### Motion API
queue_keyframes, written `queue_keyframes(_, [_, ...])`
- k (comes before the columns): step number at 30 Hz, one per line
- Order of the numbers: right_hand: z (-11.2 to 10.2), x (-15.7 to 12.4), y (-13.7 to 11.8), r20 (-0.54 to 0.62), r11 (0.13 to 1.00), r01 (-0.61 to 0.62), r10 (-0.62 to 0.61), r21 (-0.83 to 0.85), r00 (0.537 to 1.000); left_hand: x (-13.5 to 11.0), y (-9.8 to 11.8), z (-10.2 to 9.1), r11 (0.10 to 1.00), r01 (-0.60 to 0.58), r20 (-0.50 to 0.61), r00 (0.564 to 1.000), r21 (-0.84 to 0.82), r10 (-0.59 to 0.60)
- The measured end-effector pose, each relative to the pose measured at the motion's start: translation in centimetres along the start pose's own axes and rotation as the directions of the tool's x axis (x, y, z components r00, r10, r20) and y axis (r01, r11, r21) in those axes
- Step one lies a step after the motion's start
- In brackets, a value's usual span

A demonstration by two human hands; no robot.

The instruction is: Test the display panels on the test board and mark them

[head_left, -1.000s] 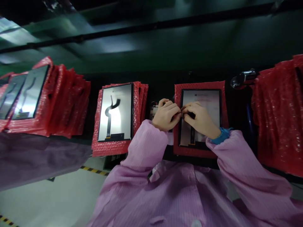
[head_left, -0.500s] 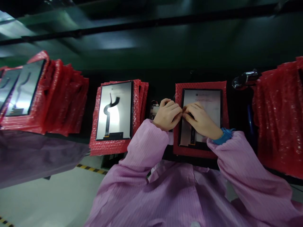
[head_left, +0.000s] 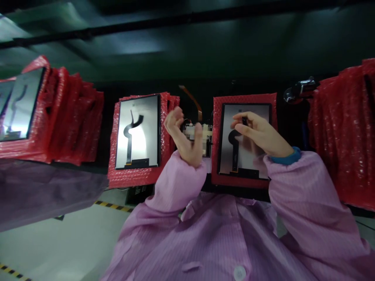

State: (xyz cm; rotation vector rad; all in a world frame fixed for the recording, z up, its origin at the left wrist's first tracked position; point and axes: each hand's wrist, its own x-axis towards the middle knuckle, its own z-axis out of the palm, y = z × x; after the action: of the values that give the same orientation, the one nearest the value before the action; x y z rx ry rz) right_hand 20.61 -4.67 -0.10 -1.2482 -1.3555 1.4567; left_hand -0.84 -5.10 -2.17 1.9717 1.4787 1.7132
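My left hand is raised between two display panels, thumb and fingers apart, holding nothing I can see. Beside it an orange-brown flex cable sticks up, blurred, from a small electronic assembly. My right hand, with a blue wristband, hovers over the right display panel. Its curled fingers and thumb are apart, with the end of a black ribbon cable showing in the gap; whether they touch it is unclear. That panel lies on red bubble wrap.
A second display panel lies on stacked red bubble bags to the left. More red bags stand at the far left and far right. A shiny metal object is near the right stack. Another person's sleeve reaches in at left.
My hands, together at the right panel's left edge before, have separated. The left moved left and opened; the right moved right and up. The orange-brown flex cable and black ribbon cable now show.
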Motion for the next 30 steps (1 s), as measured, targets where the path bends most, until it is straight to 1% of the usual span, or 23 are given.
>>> queue_keyframes(1, [0.0, 0.1, 0.2, -0.02, 1.0, -0.006, 0.006, 0.009, 1.0, -0.8, 0.9, -0.5, 0.999, -0.048, 0.098, 0.994, -0.004, 0.049])
queue_keyframes(2, [0.1, 0.2, 0.4, -0.041, 1.0, -0.017, 0.018, 0.013, 0.999, -1.7, 1.9, -1.0, 0.994, -0.113, 0.258, 0.96, -0.009, 0.111])
queue_keyframes(3, [0.1, 0.3, 0.7, -0.064, 1.0, -0.027, 0.028, 0.012, 0.998, -2.7, 2.8, -1.4, 0.983, -0.182, 0.424, 0.889, -0.026, 0.176])
queue_keyframes(4, [0.2, 0.5, 0.8, -0.089, 0.999, -0.036, 0.037, 0.006, 0.995, -3.7, 3.5, -1.8, 0.97, -0.24, 0.554, 0.803, -0.038, 0.221])
queue_keyframes(5, [0.2, 0.6, 1.0, -0.112, 0.999, -0.045, 0.044, -0.003, 0.993, -4.7, 4.2, -2.0, 0.957, -0.287, 0.642, 0.729, -0.031, 0.239])
queue_keyframes(6, [0.3, 0.7, 1.1, -0.129, 0.999, -0.053, 0.051, -0.009, 0.99, -5.6, 4.6, -2.2, 0.946, -0.325, 0.69, 0.682, -0.011, 0.242])
queue_keyframes(7, [0.4, 0.8, 1.2, -0.138, 0.998, -0.056, 0.053, -0.013, 0.989, -6.4, 4.9, -2.2, 0.935, -0.354, 0.715, 0.66, 0.026, 0.23])
queue_keyframes(9, [0.5, 0.9, 1.3, -0.131, 0.998, -0.047, 0.043, -0.031, 0.99, -7.4, 5.3, -2.2, 0.915, -0.391, 0.732, 0.652, 0.104, 0.195])
queue_keyframes(11, [0.6, 0.8, 1.3, -0.118, 0.997, -0.028, 0.02, -0.068, 0.993, -7.8, 5.4, -2.1, 0.902, -0.403, 0.745, 0.647, 0.153, 0.163])
queue_keyframes(15, [0.6, 0.7, 1.2, -0.133, 0.99, -0.002, -0.016, -0.138, 0.991, -7.7, 5.8, -2.0, 0.89, -0.403, 0.779, 0.62, 0.214, 0.094])
queue_keyframes(21, [0.7, 0.8, 1.1, -0.127, 0.985, -0.012, -0.01, -0.17, 0.992, -7.6, 6.5, -1.8, 0.872, -0.413, 0.811, 0.585, 0.265, 0.031])
queue_keyframes(25, [0.7, 0.9, 1.3, -0.115, 0.984, 0.011, -0.032, -0.18, 0.993, -7.7, 6.7, -1.7, 0.864, -0.405, 0.831, 0.556, 0.299, -0.027])
queue_keyframes(30, [0.6, 0.9, 1.5, -0.108, 0.977, 0.022, -0.045, -0.21, 0.993, -7.9, 6.9, -1.6, 0.853, -0.406, 0.825, 0.564, 0.327, -0.047])
